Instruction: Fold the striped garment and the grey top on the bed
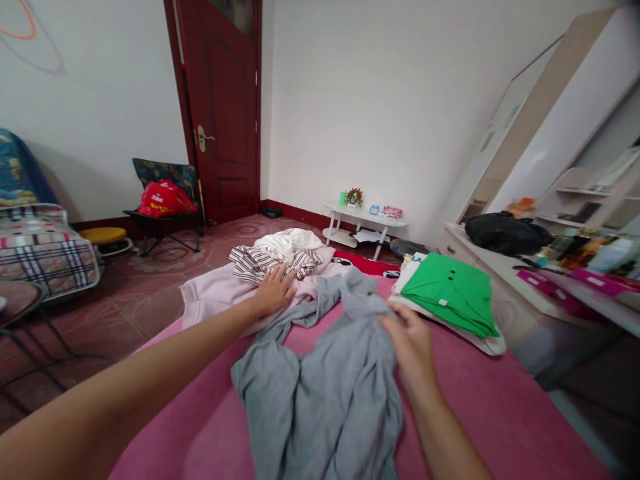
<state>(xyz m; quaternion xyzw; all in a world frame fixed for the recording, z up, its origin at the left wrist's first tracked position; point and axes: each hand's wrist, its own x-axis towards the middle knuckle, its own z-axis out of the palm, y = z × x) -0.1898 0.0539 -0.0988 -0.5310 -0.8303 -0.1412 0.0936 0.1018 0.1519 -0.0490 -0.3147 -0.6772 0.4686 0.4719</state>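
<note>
A crumpled grey garment (325,393) lies across the pink bed cover (500,407), its narrow ends bunched toward the far side. My right hand (410,337) pinches its right edge, the fingertips partly hidden in the cloth. Farther left, my left hand (275,291) rests flat with fingers apart on a heap of clothes, touching a pale pink garment (210,293) and a brown-and-white striped one (250,265). A white cloth (290,241) tops that heap. To the right of my right hand sits a stack with a folded green shirt (445,287) uppermost.
A red cloth with a cartoon print (367,265) lies at the bed's far edge. Beyond stands a small white table (365,217). A dresser (457,243) bearing a black bag (507,232) flanks the right side. A folding chair (165,170) holds a red bag (165,199).
</note>
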